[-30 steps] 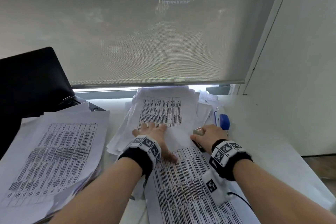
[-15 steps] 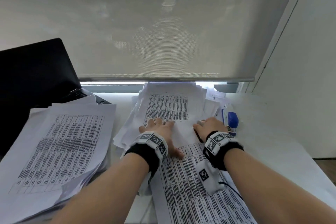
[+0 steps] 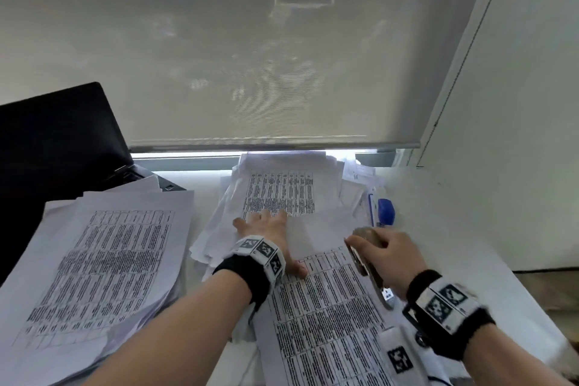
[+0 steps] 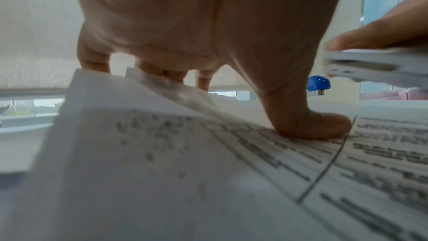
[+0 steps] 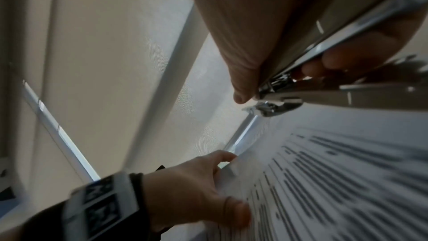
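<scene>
- Printed sheet: thin white paper with a dense black table, flat on the tabletop between both hands.
- Left hand: fingers spread flat, thumb pressing the sheet's upper corner.
- Stapler: long, shiny metal, gripped by the curled right hand at the sheet's right edge.

left hand: flat, palm down, fingers spread | right hand: fingers and thumb curled in grip
</scene>
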A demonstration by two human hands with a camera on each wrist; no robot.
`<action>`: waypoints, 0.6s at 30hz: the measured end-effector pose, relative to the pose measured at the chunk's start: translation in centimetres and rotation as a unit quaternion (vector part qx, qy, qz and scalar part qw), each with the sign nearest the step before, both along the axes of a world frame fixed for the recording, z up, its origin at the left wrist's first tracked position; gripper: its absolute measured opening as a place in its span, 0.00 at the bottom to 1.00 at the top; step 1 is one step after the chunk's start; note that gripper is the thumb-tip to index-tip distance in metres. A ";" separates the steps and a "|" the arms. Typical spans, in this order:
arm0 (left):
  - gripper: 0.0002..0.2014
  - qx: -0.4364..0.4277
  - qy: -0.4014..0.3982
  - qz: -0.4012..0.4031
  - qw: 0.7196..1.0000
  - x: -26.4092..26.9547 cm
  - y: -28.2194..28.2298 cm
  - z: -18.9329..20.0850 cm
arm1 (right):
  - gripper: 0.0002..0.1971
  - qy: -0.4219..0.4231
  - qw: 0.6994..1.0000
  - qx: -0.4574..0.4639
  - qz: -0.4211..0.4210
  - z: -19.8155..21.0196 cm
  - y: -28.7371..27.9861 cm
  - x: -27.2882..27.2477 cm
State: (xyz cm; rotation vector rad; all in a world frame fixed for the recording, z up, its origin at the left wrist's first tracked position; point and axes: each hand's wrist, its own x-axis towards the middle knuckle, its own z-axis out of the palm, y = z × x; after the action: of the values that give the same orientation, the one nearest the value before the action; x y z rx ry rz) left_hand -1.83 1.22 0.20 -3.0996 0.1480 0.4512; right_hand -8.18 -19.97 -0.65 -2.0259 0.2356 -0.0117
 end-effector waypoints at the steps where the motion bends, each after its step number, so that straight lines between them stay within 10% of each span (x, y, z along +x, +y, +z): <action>1: 0.58 0.006 -0.013 -0.006 1.000 -0.2 -0.2 0.3 | 0.18 -0.006 1.000 -0.004 -0.007 0.1 -0.5 -1.3; 10: 0.09 -0.071 -0.076 -0.007 0.995 -3.6 -0.2 2.7 | 0.09 -0.041 0.995 0.024 -0.087 0.6 -2.9 -9.4; 18: 0.14 -0.046 -0.152 -0.061 0.985 -7.0 0.4 3.8 | 0.06 -0.046 0.986 0.077 -0.141 -0.6 -6.3 -18.7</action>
State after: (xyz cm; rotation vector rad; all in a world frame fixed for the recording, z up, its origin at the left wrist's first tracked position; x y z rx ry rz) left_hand -8.85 1.58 4.02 -3.1734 0.3615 -0.0340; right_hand -26.91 -26.29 -1.29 -1.8195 0.4486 -0.2559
